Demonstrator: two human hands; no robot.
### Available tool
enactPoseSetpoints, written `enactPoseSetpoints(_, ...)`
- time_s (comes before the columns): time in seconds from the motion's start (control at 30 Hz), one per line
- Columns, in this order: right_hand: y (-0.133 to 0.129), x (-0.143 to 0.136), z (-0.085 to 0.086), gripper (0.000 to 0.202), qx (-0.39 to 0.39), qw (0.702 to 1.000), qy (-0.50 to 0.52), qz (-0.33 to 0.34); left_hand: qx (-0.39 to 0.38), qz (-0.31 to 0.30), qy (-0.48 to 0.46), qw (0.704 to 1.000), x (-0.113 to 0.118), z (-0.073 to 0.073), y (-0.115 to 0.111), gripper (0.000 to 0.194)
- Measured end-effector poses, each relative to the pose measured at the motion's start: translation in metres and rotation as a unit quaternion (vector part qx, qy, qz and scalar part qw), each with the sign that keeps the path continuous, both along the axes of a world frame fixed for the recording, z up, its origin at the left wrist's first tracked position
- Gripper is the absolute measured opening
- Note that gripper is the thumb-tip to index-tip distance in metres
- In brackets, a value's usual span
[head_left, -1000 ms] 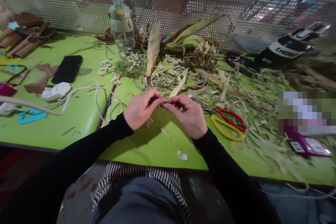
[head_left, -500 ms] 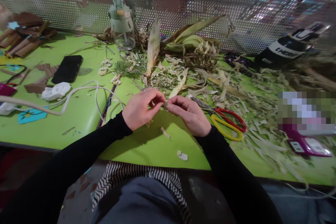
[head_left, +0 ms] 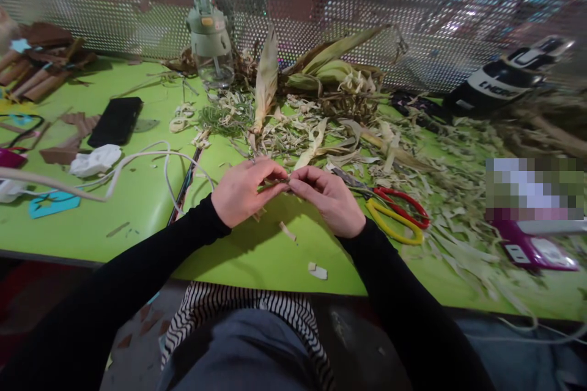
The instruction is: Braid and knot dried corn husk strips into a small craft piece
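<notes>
My left hand (head_left: 248, 191) and my right hand (head_left: 329, 200) meet fingertip to fingertip above the green table (head_left: 257, 263). Both are closed in a pinch around something tiny, mostly covered by the fingers; its kind cannot be made out. Just right of my right hand lie scissors (head_left: 398, 214) with one red and one yellow handle. Beyond the fingertips is a pale strip of corn husk (head_left: 314, 145), among many dry husk scraps (head_left: 293, 125). Small cut bits (head_left: 288, 231) lie on the table below the hands.
An upright corn husk (head_left: 266, 79) and a clear bottle with a pale green lid (head_left: 211, 43) stand behind. A black bottle (head_left: 499, 79) leans at the right. Leftward are a phone (head_left: 115, 121), a white cable (head_left: 132, 156) and brown rolls (head_left: 41, 73). Perforated metal (head_left: 151, 18) borders the back.
The fingertips have drawn slightly closer, and my left fingers have flattened somewhat. Both hands keep pinching at the same spot. The whole view has shifted a little.
</notes>
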State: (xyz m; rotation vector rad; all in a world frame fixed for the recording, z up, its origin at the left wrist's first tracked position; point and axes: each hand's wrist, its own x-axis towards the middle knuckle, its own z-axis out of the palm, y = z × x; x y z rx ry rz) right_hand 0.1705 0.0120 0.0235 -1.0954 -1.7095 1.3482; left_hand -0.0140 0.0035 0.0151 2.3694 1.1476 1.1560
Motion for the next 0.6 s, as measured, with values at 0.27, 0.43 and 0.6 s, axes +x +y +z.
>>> enactPoseSetpoints(0.27,0.0020,0.0015,0.0013,0.019,0.004,1.000,-0.008,0.014,0.127,0.026,0.101,0.986,-0.0004,-0.0021,0.0002,0.022)
enactPoseSetpoints(0.43,0.0025,0.0022,0.0020,0.020,-0.002,0.999,-0.027,0.033,0.143,0.034,0.141,0.979,0.0000,-0.0004,-0.0035,0.021)
enactPoseSetpoints(0.6,0.0026,0.0019,0.0002,0.022,-0.017,0.998,-0.012,0.059,0.160,0.064,0.178,0.969,0.0001,-0.0016,-0.0082,0.022)
